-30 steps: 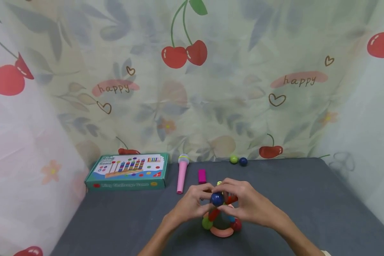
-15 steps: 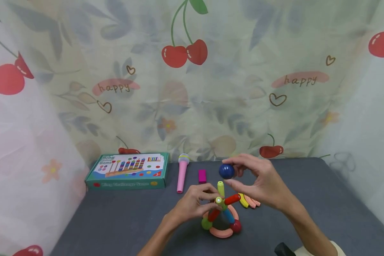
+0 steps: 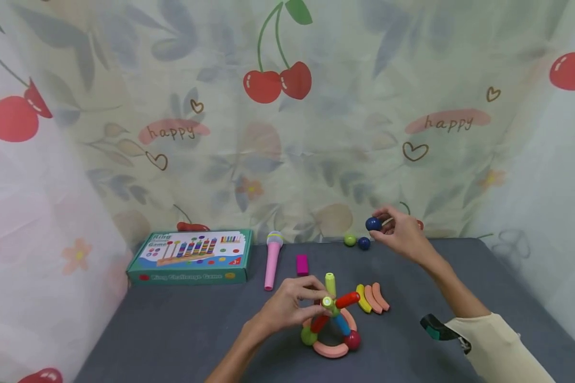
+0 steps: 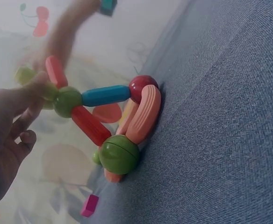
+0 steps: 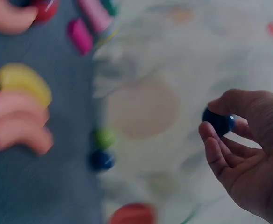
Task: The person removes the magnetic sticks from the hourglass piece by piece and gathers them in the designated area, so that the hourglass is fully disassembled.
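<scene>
My left hand (image 3: 289, 304) pinches a light green rod (image 3: 327, 302) at the top of a toy frame of balls and rods. In the left wrist view, that rod meets a green ball (image 4: 67, 101), from which a blue rod (image 4: 106, 95) and red rods branch. The frame's base has a green ball (image 3: 309, 335), a dark red ball (image 3: 352, 340) and curved salmon pieces (image 3: 330, 350). Raised at the back right, my right hand (image 3: 404, 236) holds a dark blue ball (image 3: 374, 224) between thumb and fingers, apart from the frame.
Below the raised ball, a green ball (image 3: 350, 240) and another blue ball (image 3: 364, 243) lie at the table's back edge. Yellow (image 3: 363, 299) and salmon curved pieces (image 3: 380, 297) lie right of the frame. Behind are a magenta block (image 3: 302, 264), a pink microphone (image 3: 272, 263) and a game box (image 3: 189, 258).
My right hand has lifted the dark blue ball off the frame's top and carried it back and to the right. My left hand stays on the light green rod.
</scene>
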### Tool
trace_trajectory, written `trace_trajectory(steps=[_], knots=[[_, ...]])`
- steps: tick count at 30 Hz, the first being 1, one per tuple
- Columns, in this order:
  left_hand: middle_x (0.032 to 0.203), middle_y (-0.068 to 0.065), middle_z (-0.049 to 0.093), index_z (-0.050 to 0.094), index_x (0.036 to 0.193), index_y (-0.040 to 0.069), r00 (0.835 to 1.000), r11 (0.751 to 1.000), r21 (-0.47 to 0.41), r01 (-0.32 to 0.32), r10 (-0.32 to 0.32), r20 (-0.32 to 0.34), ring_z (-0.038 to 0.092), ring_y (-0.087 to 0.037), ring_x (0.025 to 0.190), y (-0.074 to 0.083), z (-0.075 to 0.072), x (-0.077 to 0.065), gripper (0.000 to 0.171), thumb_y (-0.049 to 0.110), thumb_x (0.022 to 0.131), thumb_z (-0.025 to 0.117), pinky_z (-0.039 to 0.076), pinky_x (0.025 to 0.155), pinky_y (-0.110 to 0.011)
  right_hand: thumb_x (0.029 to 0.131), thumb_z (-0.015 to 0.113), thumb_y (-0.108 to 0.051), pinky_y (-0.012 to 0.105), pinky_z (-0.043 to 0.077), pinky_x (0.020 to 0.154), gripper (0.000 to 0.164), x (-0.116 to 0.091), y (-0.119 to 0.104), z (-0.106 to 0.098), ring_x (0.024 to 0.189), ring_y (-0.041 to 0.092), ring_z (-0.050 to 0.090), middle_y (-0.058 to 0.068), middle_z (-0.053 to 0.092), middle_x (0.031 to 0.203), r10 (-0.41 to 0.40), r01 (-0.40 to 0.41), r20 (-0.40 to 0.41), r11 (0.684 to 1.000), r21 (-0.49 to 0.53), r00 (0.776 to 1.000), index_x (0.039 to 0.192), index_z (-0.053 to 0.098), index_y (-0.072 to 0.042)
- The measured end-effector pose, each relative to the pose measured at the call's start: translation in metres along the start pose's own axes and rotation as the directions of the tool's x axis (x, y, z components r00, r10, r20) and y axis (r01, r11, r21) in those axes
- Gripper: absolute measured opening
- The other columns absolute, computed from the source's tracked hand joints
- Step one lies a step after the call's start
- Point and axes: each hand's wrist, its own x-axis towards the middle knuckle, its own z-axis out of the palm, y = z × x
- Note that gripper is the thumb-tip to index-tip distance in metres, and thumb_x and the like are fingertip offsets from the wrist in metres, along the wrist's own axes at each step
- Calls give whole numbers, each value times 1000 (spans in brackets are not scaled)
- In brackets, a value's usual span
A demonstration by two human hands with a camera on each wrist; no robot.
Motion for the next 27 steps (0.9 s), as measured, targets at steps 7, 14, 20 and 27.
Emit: trace_trajectory(steps=[7,14,20,27], knots=[[101,-9,72,80,109,0,1000,1000,-18,-15,15,10,71,-13,90,-3,1,-4,20,4,90,81,60,80,-20,90,77,-6,43,56,74,34,13,77,36,89,35,69,29,72,104,198,-197,24,978,-63,980,118,63,7],[100,-7,73,80,107,3,999,999,1,-42,42,1,71,-12,89,-5,2,0,21,3,87,83,61,75,-25,87,76,-3,46,55,76,36,7,120,64,92,43,67,34,69,104,349,-349,12,937,-29,937,117,64,11],[99,-6,74,80,107,5,1000,1000,19,-21,20,17,71,-10,89,-3,2,0,18,7,88,83,60,77,-20,89,76,-5,56,49,89,38,5,133,77,98,46,66,35,69,107,395,-396,-24,918,-16,918,122,64,11],[100,-6,74,80,108,6,999,1000,8,30,-30,17,71,-9,91,-2,-1,-1,19,8,89,82,59,78,-19,87,76,-2,32,50,73,44,11,132,81,99,43,66,35,69,110,372,-372,-2,928,29,928,128,64,8]])
